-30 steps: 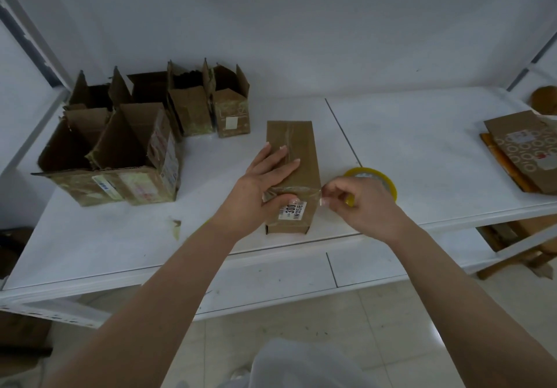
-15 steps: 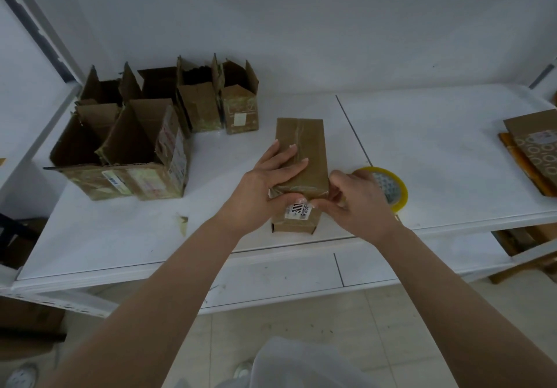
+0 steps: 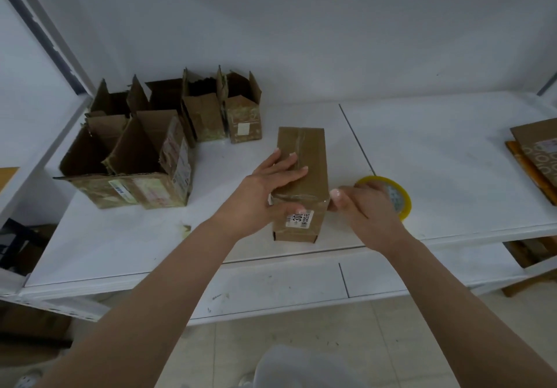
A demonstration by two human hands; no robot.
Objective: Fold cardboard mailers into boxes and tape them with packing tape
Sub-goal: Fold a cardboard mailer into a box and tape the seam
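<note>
While the left hand (image 3: 265, 188) presses flat, fingers straight, on the light, stiff brown cardboard box (image 3: 304, 176), the right hand (image 3: 364, 210) pinches clear tape at its right edge; best held by its long sides.

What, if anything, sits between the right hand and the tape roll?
Nothing visible. The right hand is at the near right corner of the box, and the yellow tape roll lies on the shelf just behind it, partly hidden by the knuckles. The left hand presses the box top, out of the way.
</note>
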